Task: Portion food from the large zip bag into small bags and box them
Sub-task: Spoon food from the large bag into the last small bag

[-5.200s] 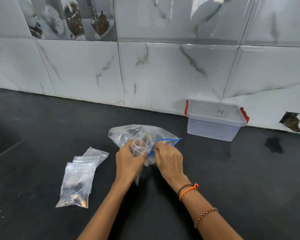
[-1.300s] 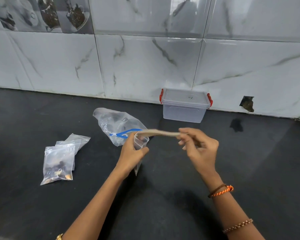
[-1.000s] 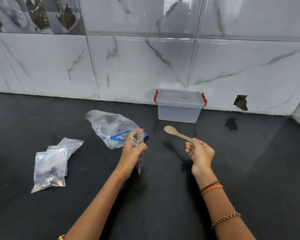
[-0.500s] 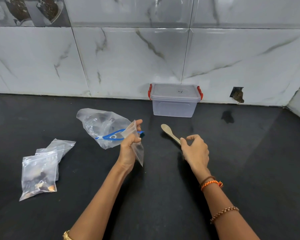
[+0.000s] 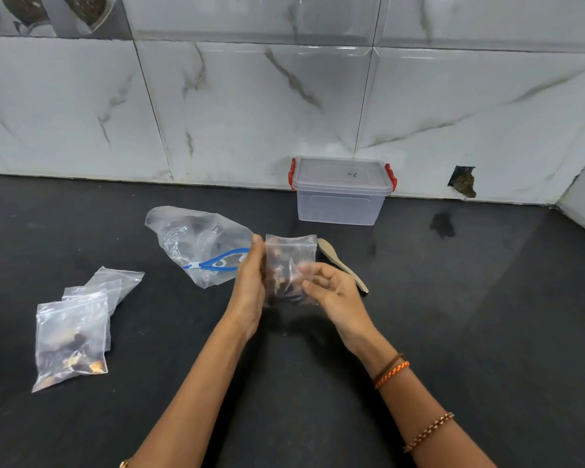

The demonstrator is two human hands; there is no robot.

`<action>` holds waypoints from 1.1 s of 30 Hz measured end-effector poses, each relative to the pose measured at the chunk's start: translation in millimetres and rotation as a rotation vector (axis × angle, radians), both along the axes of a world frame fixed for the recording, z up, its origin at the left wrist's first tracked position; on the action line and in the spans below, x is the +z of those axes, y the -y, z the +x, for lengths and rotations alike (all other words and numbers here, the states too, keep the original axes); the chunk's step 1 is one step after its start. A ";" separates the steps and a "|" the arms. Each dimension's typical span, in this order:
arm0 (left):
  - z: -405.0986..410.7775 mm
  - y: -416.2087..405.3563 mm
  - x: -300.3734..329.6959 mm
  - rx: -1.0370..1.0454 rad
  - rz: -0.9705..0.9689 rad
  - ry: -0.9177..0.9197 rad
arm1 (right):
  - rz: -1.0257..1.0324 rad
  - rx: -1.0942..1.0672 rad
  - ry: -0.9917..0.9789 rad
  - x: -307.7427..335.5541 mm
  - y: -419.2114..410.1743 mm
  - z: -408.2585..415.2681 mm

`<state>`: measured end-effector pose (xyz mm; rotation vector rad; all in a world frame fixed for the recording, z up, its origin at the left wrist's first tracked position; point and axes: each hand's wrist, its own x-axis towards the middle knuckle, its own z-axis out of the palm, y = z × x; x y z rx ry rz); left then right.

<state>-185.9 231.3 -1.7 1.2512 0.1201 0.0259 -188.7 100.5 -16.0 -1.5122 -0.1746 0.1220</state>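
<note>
Both hands hold one small bag (image 5: pixel 291 268) upright above the desk (image 5: pixel 453 332): the left hand (image 5: pixel 250 282) grips its left edge, the right hand (image 5: pixel 331 292) curls fingers round its lower right. Dark food shows inside. Behind lies the large zip bag (image 5: pixel 200 244), a wooden spoon (image 5: pixel 341 265) beside it, the lidded box (image 5: pixel 341 190) against the wall, filled bags (image 5: pixel 71 336) far left.

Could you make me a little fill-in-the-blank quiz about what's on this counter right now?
1. The wooden spoon lies on the ___ countertop.
2. The storage box by the wall has ___ latches.
3. Both hands, left hand and right hand, hold one small ___.
4. The large zip bag has a ___ zipper.

Answers: black; red; bag; blue
</note>
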 end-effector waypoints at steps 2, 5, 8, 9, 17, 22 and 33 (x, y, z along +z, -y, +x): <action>1.7 -1.5 -3.7 0.072 0.060 -0.003 | 0.077 0.013 -0.093 0.9 1.4 -0.4; 1.5 -3.1 -7.3 0.154 0.190 0.031 | 0.166 0.046 -0.165 3.4 2.1 -3.1; 0.1 -2.5 -10.0 0.155 0.291 0.074 | 0.200 -0.078 -0.094 4.0 0.4 -4.1; -1.1 -1.8 -9.7 0.144 0.320 0.080 | 0.192 -0.137 -0.068 3.4 -0.1 -3.5; -5.9 -2.0 -13.0 0.038 0.324 0.050 | 0.125 -0.220 -0.065 2.3 3.9 0.5; -7.4 -1.7 -13.2 -0.013 0.313 0.018 | 0.100 -0.127 -0.096 6.4 8.2 -1.3; -6.0 -4.2 -16.9 0.000 0.371 -0.008 | -0.048 -0.011 -0.006 -0.1 14.5 5.0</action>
